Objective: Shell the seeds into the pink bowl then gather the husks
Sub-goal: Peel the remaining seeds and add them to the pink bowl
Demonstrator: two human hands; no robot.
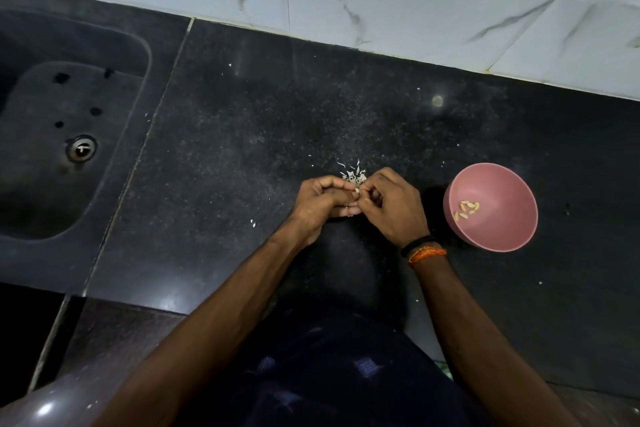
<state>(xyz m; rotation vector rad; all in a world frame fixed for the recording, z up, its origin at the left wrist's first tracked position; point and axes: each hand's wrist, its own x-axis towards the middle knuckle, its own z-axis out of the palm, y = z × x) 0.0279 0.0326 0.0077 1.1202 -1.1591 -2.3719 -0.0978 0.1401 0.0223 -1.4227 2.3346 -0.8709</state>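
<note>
Head view shows me both hands close together over the black counter (242, 121), just in front of a small heap of pale husks (352, 174). My left hand (323, 200) has its fingers curled, and my right hand (391, 204) meets it at the fingertips. Between them I see one seed (357, 190), pale and small, and both hands seem to pinch it. So each grip is closed on this same seed, as far as I can judge.

The pink bowl (505, 180) stands on the counter just to the right of my right hand, not touching it. A few shelled kernels (467, 210) lie inside at the bottom. Some stray husk pieces (254, 223) are scattered further away on the counter, and a dark sink (45, 184) is well to the left.

I judge that the shelling step is in hand, and gathering is not yet begun. The next move calls for splitting the shell with care, then carrying the kernel to the bowl without dropping it.
</note>
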